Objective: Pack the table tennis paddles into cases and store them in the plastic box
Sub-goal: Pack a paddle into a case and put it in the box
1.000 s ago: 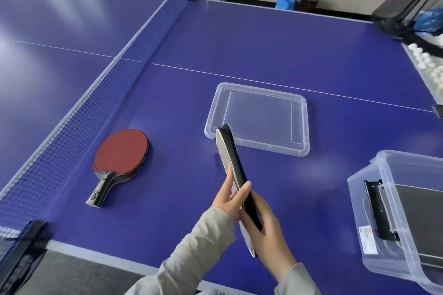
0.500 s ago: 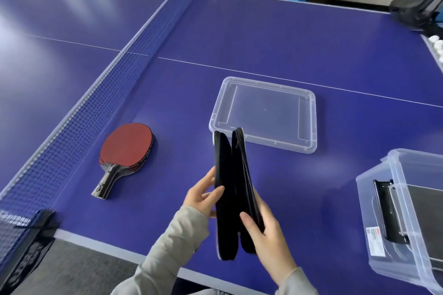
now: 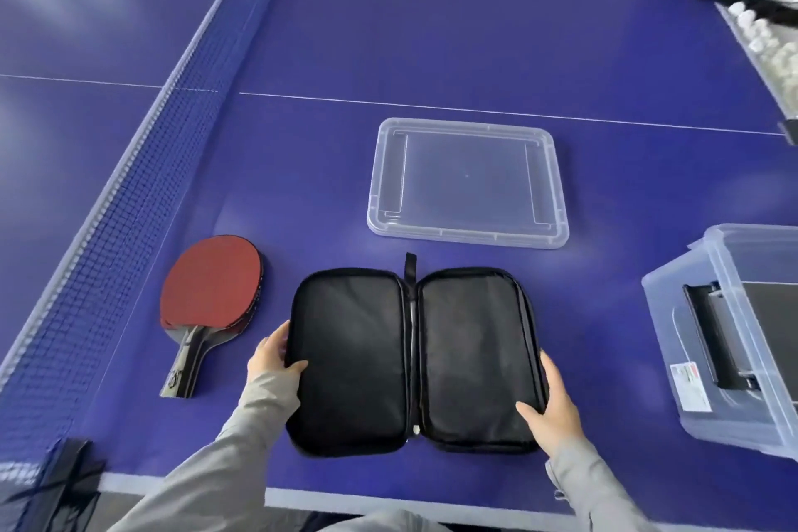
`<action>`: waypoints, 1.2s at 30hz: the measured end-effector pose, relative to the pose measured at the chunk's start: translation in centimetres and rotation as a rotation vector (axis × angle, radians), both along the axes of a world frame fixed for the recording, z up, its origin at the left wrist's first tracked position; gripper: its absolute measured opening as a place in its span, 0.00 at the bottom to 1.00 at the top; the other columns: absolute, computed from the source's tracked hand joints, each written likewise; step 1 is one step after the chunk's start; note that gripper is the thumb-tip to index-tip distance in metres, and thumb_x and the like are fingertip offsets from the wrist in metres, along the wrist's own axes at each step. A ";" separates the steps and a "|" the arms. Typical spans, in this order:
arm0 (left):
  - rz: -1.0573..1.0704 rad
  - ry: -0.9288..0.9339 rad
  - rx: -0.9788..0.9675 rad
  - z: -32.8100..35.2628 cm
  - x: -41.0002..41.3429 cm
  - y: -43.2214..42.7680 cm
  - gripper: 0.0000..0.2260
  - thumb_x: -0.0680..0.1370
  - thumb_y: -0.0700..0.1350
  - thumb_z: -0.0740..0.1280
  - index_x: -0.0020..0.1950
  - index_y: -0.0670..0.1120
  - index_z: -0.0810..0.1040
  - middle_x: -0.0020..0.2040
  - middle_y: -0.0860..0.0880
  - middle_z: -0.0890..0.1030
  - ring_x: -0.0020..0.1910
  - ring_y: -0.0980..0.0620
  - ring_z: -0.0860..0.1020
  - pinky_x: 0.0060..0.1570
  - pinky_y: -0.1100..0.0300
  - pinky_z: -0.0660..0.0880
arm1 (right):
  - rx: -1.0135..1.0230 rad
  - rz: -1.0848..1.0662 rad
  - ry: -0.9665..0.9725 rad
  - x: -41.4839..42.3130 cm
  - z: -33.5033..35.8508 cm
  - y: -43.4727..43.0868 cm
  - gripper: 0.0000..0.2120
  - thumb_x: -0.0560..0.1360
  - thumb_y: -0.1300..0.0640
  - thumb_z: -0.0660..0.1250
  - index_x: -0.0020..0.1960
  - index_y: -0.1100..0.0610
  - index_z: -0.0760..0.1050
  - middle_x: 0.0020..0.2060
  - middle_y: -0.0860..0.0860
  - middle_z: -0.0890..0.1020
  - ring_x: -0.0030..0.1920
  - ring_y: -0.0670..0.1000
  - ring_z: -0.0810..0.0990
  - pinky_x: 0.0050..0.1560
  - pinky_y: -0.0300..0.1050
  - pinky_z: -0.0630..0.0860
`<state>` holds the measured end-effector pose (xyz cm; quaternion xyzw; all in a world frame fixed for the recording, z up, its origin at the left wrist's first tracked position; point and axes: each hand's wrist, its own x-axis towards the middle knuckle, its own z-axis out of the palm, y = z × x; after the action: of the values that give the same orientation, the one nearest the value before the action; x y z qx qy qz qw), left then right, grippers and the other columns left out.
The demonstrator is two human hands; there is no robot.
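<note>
A black paddle case (image 3: pixel 410 359) lies spread fully open and flat on the blue table, both halves empty. My left hand (image 3: pixel 274 352) holds its left edge, thumb over the rim. My right hand (image 3: pixel 550 410) holds its right edge near the lower corner, thumb on the lining. A red-rubbered paddle (image 3: pixel 211 298) with a dark handle lies to the left of the case, handle toward me; it seems to be a stack of two. At the right edge stands the clear plastic box (image 3: pixel 673 363) with a black case inside it.
The box's clear lid (image 3: pixel 468 181) lies upside down beyond the case. The table net (image 3: pixel 142 173) runs along the left. A tray of white balls (image 3: pixel 764 43) sits at the far right. The table's near edge is just below the case.
The case was shut and held upright, then half open on edge. Now both hands have spread it fully open and laid it flat on the table.
</note>
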<state>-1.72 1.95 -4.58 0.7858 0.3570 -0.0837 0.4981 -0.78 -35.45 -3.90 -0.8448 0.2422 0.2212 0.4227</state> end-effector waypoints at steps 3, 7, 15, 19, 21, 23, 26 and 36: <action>-0.142 0.027 0.119 -1.2 0.3 -0.1 0.33 0.71 0.31 0.65 0.73 0.51 0.64 0.56 0.49 0.71 0.54 0.47 0.73 0.59 0.57 0.68 | -0.162 0.065 0.025 -0.6 -1.2 1.9 0.40 0.74 0.68 0.65 0.77 0.49 0.49 0.65 0.55 0.70 0.66 0.58 0.69 0.66 0.51 0.66; -0.407 0.027 0.520 -2.6 -0.1 -0.7 0.29 0.74 0.36 0.65 0.75 0.47 0.62 0.69 0.43 0.67 0.64 0.41 0.68 0.59 0.49 0.66 | -0.594 0.339 -0.046 -0.8 -1.1 3.3 0.40 0.73 0.58 0.69 0.77 0.48 0.51 0.73 0.52 0.61 0.71 0.55 0.62 0.60 0.51 0.69; -0.534 -0.003 0.746 -1.4 -1.7 1.3 0.28 0.79 0.60 0.48 0.68 0.45 0.73 0.72 0.41 0.68 0.68 0.39 0.70 0.57 0.42 0.70 | -0.719 0.628 0.048 -1.7 -2.3 4.0 0.32 0.78 0.42 0.56 0.76 0.44 0.44 0.77 0.45 0.43 0.77 0.50 0.41 0.74 0.50 0.52; -0.134 0.014 0.776 -1.6 -3.0 6.1 0.31 0.72 0.49 0.71 0.72 0.43 0.66 0.75 0.41 0.62 0.70 0.39 0.64 0.59 0.38 0.63 | -0.728 0.621 0.066 -1.6 -2.3 4.4 0.32 0.78 0.42 0.57 0.76 0.44 0.44 0.77 0.45 0.43 0.77 0.50 0.40 0.74 0.49 0.53; 0.007 0.095 0.721 -1.5 -3.7 8.5 0.35 0.70 0.48 0.74 0.72 0.42 0.64 0.73 0.41 0.62 0.71 0.40 0.60 0.61 0.37 0.61 | -0.732 0.618 0.069 -1.5 -2.2 4.6 0.32 0.78 0.43 0.57 0.76 0.45 0.44 0.77 0.45 0.43 0.77 0.50 0.40 0.74 0.48 0.54; 0.083 0.179 0.622 -1.7 -4.2 10.4 0.35 0.68 0.50 0.75 0.70 0.41 0.65 0.69 0.39 0.66 0.68 0.37 0.62 0.62 0.37 0.61 | -0.737 0.620 0.073 -1.4 -2.1 4.7 0.32 0.78 0.43 0.57 0.76 0.45 0.45 0.77 0.45 0.43 0.77 0.50 0.41 0.74 0.47 0.55; 0.091 0.231 0.525 -2.0 -3.6 12.2 0.29 0.69 0.52 0.75 0.62 0.38 0.71 0.59 0.36 0.72 0.61 0.35 0.67 0.57 0.40 0.68 | -0.743 0.633 0.081 -1.2 -2.1 4.9 0.32 0.78 0.44 0.58 0.76 0.46 0.45 0.77 0.46 0.43 0.77 0.51 0.41 0.73 0.46 0.57; 0.187 0.232 0.379 -3.0 -2.4 13.8 0.16 0.70 0.50 0.73 0.41 0.37 0.78 0.42 0.35 0.78 0.45 0.34 0.75 0.49 0.42 0.74 | -0.755 0.633 0.123 -0.7 -2.0 5.4 0.33 0.78 0.44 0.59 0.76 0.46 0.45 0.77 0.46 0.44 0.77 0.51 0.42 0.73 0.47 0.58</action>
<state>-4.16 15.74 -7.61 0.8138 0.4925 -0.0583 0.3029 -1.51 -30.07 -5.88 -0.9565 0.0614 0.2848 -0.0160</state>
